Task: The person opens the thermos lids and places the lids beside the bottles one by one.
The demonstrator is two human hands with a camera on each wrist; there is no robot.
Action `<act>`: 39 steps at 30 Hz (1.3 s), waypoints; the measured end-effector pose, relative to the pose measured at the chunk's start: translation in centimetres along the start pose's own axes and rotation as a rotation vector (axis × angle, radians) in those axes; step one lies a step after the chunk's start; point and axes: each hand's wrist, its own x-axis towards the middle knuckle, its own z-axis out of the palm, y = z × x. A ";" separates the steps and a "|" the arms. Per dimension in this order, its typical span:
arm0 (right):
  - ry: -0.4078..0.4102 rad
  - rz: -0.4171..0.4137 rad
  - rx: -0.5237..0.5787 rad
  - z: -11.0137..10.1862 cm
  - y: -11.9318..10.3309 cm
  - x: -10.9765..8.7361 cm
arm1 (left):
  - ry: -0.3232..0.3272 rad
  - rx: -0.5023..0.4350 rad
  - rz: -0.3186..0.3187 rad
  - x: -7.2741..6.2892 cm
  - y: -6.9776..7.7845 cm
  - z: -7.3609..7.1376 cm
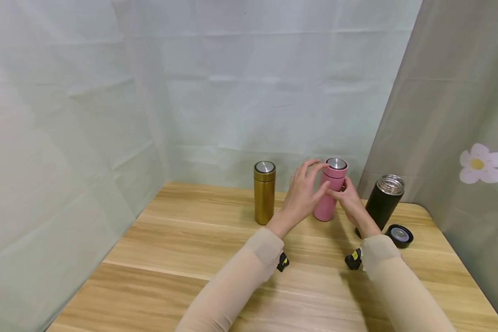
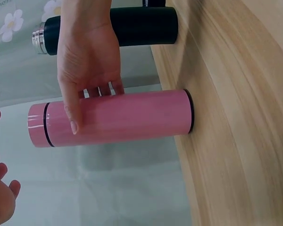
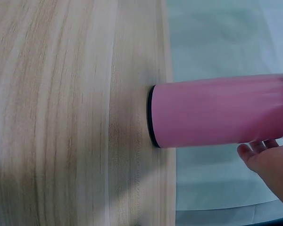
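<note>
Head view: a pink flask stands upright on the wooden table, between a gold flask and an open-topped black flask. The left hand, fingers spread, is beside the pink flask's lid; the right hand grips its body.

Left wrist view: the right thumb crosses the pink body, fingers behind; the left hand, partly visible, stands apart, holding nothing.

Right wrist view: the pink flask's black base meets the table; right fingers show at its side, contact indistinct.

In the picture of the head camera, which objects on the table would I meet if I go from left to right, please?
Gold bottle → pink bottle → open black bottle → black lid.
</note>
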 end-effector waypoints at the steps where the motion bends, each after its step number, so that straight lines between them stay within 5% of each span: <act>1: 0.002 0.000 0.001 -0.1 0.0 0.0 | -0.002 0.007 0.005 0.1 0.0 0.1; 15: 0.020 -0.031 -0.012 -0.2 0.2 0.0 | -0.032 0.088 0.003 1.4 -0.2 1.4; 39: 0.047 -0.066 -0.060 0.3 -0.2 -0.8 | -0.019 0.017 -0.039 2.0 -0.8 1.7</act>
